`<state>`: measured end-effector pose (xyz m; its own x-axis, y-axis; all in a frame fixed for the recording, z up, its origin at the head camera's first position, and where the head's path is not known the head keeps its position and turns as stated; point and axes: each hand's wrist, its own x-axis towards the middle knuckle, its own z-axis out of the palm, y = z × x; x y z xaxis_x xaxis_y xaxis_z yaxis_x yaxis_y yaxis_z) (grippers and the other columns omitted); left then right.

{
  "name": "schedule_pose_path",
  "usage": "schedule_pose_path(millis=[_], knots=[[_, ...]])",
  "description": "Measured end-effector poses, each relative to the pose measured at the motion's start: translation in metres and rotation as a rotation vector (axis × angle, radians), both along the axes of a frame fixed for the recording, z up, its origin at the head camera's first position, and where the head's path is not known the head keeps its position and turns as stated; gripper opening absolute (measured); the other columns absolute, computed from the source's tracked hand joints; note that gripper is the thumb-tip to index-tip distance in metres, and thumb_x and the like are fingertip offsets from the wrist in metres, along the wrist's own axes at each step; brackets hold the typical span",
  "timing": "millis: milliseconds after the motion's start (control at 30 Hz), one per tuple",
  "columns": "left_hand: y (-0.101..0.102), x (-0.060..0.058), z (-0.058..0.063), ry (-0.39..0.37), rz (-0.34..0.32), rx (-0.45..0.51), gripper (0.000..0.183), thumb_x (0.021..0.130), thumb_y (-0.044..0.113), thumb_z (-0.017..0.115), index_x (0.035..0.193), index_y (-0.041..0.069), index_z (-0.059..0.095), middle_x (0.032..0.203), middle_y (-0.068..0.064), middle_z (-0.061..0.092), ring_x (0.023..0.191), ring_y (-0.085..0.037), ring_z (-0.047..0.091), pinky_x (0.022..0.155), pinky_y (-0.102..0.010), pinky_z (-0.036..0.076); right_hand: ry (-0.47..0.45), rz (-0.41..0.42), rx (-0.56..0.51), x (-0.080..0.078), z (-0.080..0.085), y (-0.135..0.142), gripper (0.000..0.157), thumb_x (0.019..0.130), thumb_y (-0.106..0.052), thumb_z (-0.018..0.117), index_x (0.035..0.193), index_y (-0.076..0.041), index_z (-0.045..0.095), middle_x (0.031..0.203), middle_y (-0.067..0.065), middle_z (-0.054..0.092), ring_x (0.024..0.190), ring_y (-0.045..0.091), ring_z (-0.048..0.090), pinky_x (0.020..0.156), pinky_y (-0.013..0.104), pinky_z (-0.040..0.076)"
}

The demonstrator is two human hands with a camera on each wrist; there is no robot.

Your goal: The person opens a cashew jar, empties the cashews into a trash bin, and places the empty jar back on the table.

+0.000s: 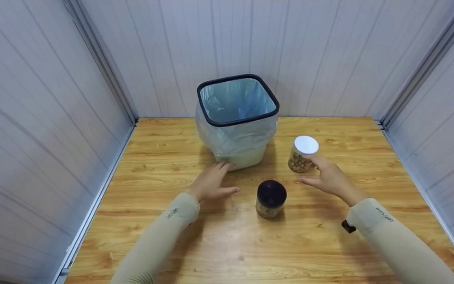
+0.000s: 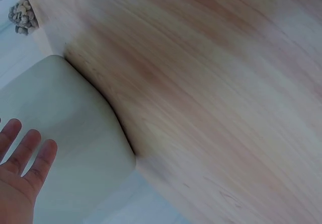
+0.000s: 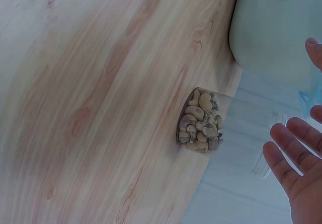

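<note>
A clear jar of cashew nuts with a white lid [image 1: 306, 145] stands upright right of the bin. My right hand [image 1: 331, 179] is beside it, fingers spread and thumb apart; in the right wrist view its fingertips come close to the upper end of the jar [image 3: 201, 126]. My left hand [image 1: 211, 183] reaches to the lower front of a pale waste bin [image 1: 235, 138], fingers extended and thumb out to the right. The left wrist view has those loose fingers [image 2: 44, 156] in front of the bin's plain wall. Between both hands stands a second jar with a black lid [image 1: 271, 195].
The bin has a black rim [image 1: 246, 120] and a translucent bag lining it, folded over the outside. White panel walls [image 1: 250, 39] enclose the wooden table [image 1: 144, 228] at the back and both sides.
</note>
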<state>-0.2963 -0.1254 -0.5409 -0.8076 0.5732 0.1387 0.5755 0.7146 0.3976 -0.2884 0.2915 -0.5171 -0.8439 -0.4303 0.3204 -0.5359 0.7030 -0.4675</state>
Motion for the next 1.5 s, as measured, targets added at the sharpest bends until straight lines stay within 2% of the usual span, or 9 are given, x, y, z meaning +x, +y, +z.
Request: schedule_pose_path(millis=[300,533,800,1033,1333,1500], knots=[[0.010,0.004,0.001,-0.011,-0.018,0.029,0.088,0.095,0.055,0.079,0.156,-0.001,0.051,0.156,-0.021,0.056,0.147,-0.040,0.053,0.125,-0.056,0.043,-0.051,-0.002,0.017,0.003,-0.004,-0.002,0.073,0.088,-0.024,0.093,0.146,0.007,0.060,0.137,0.031,0.068,0.114,0.047,0.072,0.091,0.063,0.062],[0.017,0.006,0.003,0.024,-0.038,0.019,0.090,0.095,0.064,0.074,0.157,0.003,0.051,0.153,-0.014,0.059,0.141,-0.034,0.058,0.119,-0.052,0.049,-0.079,0.020,0.019,0.005,-0.011,-0.004,0.074,0.089,-0.025,0.092,0.147,0.007,0.059,0.137,0.031,0.068,0.118,0.051,0.070,0.095,0.065,0.059],[0.026,0.010,0.007,-0.001,-0.070,0.052,0.088,0.096,0.059,0.077,0.159,0.005,0.050,0.154,-0.013,0.058,0.141,-0.032,0.058,0.121,-0.051,0.048,-0.074,0.053,0.012,0.011,-0.018,-0.008,0.071,0.087,-0.021,0.093,0.144,0.007,0.061,0.128,0.029,0.069,0.111,0.048,0.071,0.091,0.062,0.061],[0.031,0.011,0.010,0.019,-0.097,0.057,0.087,0.096,0.060,0.076,0.159,0.006,0.050,0.153,-0.011,0.059,0.142,-0.030,0.058,0.122,-0.048,0.048,-0.101,0.067,0.014,0.013,-0.021,-0.012,0.073,0.087,-0.027,0.094,0.146,0.003,0.061,0.131,0.025,0.070,0.111,0.047,0.071,0.091,0.062,0.061],[0.039,0.014,0.016,-0.011,-0.117,0.075,0.081,0.096,0.057,0.076,0.157,0.008,0.053,0.155,-0.009,0.059,0.142,-0.028,0.061,0.121,-0.045,0.049,-0.153,0.096,-0.004,0.016,-0.024,-0.015,0.077,0.088,-0.033,0.093,0.148,0.001,0.060,0.133,0.022,0.069,0.117,0.046,0.069,0.098,0.062,0.059],[0.043,0.017,0.020,-0.036,-0.130,0.076,0.086,0.094,0.061,0.078,0.158,0.010,0.053,0.156,-0.006,0.059,0.141,-0.026,0.062,0.120,-0.044,0.051,-0.161,0.117,0.015,0.017,-0.025,-0.017,0.080,0.087,-0.034,0.094,0.150,0.000,0.059,0.132,0.023,0.070,0.118,0.044,0.069,0.098,0.061,0.060]])
